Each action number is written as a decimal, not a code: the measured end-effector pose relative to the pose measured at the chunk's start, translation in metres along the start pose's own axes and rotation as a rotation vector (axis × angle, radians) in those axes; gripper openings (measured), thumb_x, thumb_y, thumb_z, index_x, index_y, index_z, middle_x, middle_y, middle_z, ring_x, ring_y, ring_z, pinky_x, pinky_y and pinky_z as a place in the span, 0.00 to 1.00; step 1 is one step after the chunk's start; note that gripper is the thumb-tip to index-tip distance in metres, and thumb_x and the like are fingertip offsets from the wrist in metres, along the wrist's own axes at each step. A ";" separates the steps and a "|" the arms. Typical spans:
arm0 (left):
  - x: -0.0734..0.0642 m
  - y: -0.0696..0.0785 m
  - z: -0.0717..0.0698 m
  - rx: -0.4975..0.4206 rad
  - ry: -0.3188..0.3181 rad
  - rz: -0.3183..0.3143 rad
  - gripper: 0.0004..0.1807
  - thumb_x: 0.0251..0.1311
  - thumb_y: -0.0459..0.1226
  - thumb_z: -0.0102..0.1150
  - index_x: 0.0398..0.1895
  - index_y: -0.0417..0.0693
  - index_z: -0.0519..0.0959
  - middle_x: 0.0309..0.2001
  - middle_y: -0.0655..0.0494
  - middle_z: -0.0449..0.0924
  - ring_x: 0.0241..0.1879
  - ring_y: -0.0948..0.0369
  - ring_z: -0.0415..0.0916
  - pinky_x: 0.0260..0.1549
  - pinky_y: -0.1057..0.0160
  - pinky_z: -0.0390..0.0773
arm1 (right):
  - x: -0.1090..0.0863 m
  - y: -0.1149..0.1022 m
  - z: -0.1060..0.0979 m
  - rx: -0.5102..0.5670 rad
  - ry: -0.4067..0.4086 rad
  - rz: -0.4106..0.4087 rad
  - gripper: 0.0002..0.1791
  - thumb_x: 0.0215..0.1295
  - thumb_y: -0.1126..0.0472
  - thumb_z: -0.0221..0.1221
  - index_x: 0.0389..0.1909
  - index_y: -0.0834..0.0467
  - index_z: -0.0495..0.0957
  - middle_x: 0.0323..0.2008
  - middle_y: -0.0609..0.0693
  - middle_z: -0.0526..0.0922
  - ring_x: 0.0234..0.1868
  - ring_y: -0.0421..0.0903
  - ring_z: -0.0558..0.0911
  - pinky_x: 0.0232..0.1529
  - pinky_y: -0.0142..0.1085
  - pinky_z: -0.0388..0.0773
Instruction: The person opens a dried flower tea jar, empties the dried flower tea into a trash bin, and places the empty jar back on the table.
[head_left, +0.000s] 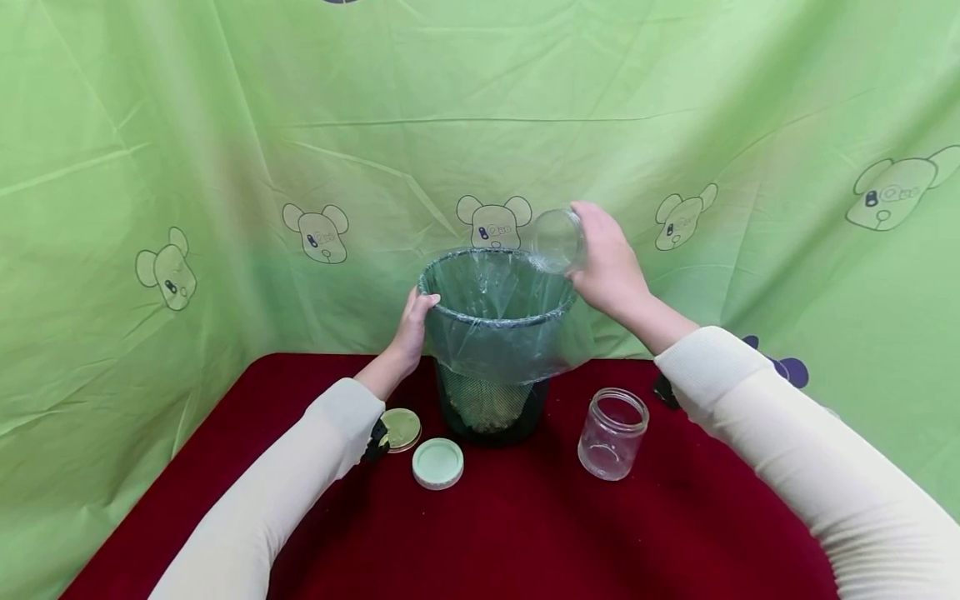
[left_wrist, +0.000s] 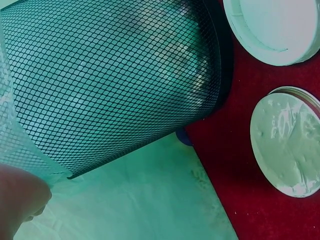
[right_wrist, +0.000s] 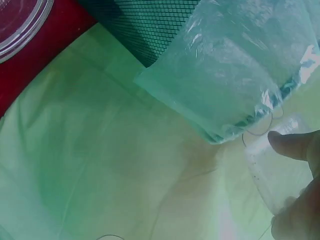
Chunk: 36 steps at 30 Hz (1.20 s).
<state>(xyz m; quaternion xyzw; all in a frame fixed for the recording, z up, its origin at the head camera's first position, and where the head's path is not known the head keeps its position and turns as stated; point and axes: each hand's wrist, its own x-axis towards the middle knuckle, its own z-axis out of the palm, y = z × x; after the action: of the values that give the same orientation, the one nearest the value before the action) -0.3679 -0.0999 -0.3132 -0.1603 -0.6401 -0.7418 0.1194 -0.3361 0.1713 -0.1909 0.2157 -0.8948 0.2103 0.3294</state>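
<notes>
My right hand (head_left: 609, 262) grips a clear glass jar (head_left: 557, 242), tilted with its round base toward me above the right side of a wastebasket's rim. The jar's mouth is hidden in the head view. My left hand (head_left: 408, 333) holds the rim on the left, thumb over the edge. The black mesh wastebasket (head_left: 487, 408) stands upright, lined with a translucent green plastic bag (head_left: 502, 350) folded down outside. In the left wrist view, pale contents (left_wrist: 175, 55) show through the mesh near its bottom.
A second glass jar (head_left: 611, 442) stands lidless right of the wastebasket on the red tablecloth (head_left: 525, 533). Front left lie a white lid (head_left: 438, 463) and a shiny pale-green lid (head_left: 402, 427). Behind hangs a green curtain (head_left: 405, 133) with bear prints.
</notes>
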 end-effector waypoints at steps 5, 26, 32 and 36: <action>0.001 0.000 0.000 -0.005 -0.002 -0.001 0.39 0.54 0.45 0.45 0.70 0.36 0.56 0.68 0.41 0.56 0.64 0.53 0.53 0.64 0.55 0.50 | -0.007 0.005 -0.010 0.075 -0.024 0.097 0.52 0.38 0.77 0.71 0.70 0.65 0.58 0.68 0.62 0.62 0.67 0.61 0.62 0.66 0.56 0.56; 0.003 0.002 -0.003 0.049 -0.034 -0.001 0.41 0.54 0.47 0.46 0.72 0.38 0.54 0.69 0.43 0.54 0.65 0.53 0.52 0.64 0.53 0.50 | -0.045 0.029 -0.051 0.436 -0.182 0.394 0.48 0.50 0.64 0.73 0.69 0.66 0.57 0.65 0.63 0.66 0.62 0.57 0.68 0.60 0.47 0.63; 0.003 0.004 -0.004 0.053 -0.039 -0.002 0.41 0.54 0.47 0.46 0.71 0.38 0.54 0.69 0.42 0.54 0.65 0.54 0.52 0.64 0.53 0.50 | -0.060 0.038 -0.057 0.483 -0.258 0.386 0.45 0.53 0.64 0.71 0.69 0.64 0.58 0.66 0.60 0.67 0.66 0.55 0.66 0.63 0.45 0.61; 0.002 0.004 -0.004 0.053 -0.046 -0.013 0.40 0.55 0.46 0.46 0.72 0.39 0.54 0.70 0.43 0.54 0.66 0.54 0.51 0.65 0.53 0.50 | -0.074 0.041 -0.056 0.507 -0.318 0.359 0.45 0.54 0.63 0.71 0.70 0.63 0.58 0.67 0.60 0.66 0.65 0.56 0.67 0.59 0.35 0.64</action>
<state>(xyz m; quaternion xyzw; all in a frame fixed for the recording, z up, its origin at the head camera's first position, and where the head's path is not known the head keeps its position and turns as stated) -0.3691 -0.1046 -0.3096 -0.1699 -0.6631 -0.7215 0.1039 -0.2791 0.2522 -0.2117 0.1600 -0.8779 0.4442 0.0799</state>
